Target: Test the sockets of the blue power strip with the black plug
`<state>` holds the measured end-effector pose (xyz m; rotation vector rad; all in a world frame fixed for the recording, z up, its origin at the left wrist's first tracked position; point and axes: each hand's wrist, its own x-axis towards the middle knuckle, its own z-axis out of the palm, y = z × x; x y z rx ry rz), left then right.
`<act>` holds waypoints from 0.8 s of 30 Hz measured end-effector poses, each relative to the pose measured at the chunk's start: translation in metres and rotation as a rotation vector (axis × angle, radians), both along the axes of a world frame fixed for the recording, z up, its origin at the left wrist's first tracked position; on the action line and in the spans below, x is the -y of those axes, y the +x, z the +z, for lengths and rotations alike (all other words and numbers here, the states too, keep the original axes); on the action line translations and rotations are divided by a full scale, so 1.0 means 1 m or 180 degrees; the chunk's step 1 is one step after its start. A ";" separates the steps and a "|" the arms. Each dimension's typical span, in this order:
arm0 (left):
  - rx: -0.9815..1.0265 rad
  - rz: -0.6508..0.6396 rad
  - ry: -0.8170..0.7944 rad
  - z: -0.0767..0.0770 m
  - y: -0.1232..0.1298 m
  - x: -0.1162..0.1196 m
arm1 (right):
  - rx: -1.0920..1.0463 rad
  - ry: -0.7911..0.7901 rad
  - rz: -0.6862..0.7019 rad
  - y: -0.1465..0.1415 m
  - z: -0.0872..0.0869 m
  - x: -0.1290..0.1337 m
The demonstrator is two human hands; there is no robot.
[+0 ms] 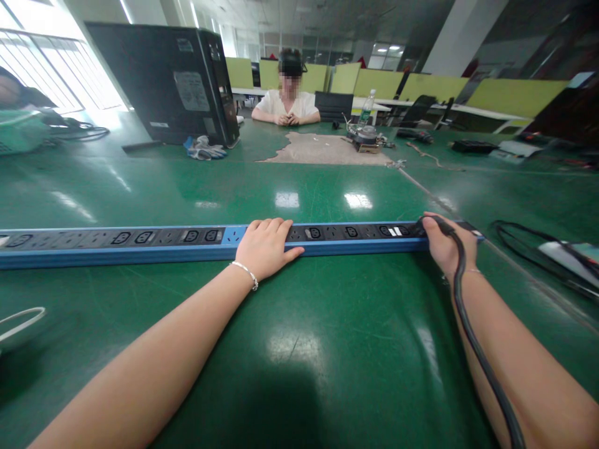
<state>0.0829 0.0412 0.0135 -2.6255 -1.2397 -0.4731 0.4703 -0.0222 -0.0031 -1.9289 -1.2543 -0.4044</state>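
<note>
A long blue power strip (210, 251) with a row of black sockets lies across the table from the left edge to the right. My left hand (264, 244) is laid over its middle, fingers across the top and thumb along the near side, gripping it beside a blue socket. Near the strip's right end, my right hand (452, 246) is closed around the plug (437, 223) of a black power cord (461, 293). The plug is at the sockets there; my fingers hide whether it is fully in. The cord runs down over my right forearm.
The green table (355, 324) bears a black computer case (163, 81), gloves (204, 148), a water bottle (367, 107) and coiled black cables (515, 234). A person (286, 106) sits across the table with hands together. A white loop (21, 318) lies at left.
</note>
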 end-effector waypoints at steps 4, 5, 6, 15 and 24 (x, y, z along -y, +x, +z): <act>-0.0010 -0.0009 0.0019 0.001 0.000 0.000 | 0.0098 -0.0067 -0.0095 -0.003 0.001 -0.002; -0.0009 -0.0011 0.0027 0.001 0.000 0.000 | 0.0112 -0.0066 -0.0109 -0.003 0.001 -0.002; -0.0008 -0.0011 0.0030 0.001 0.000 0.000 | 0.0118 -0.0062 -0.0112 -0.003 0.001 -0.002; 0.0044 -0.0023 -0.0023 0.000 0.000 0.000 | 0.0186 -0.0086 -0.0240 -0.007 0.004 -0.001; 0.0061 -0.0021 -0.0011 0.000 -0.001 0.000 | -0.0063 0.0123 -0.0233 -0.004 -0.001 -0.001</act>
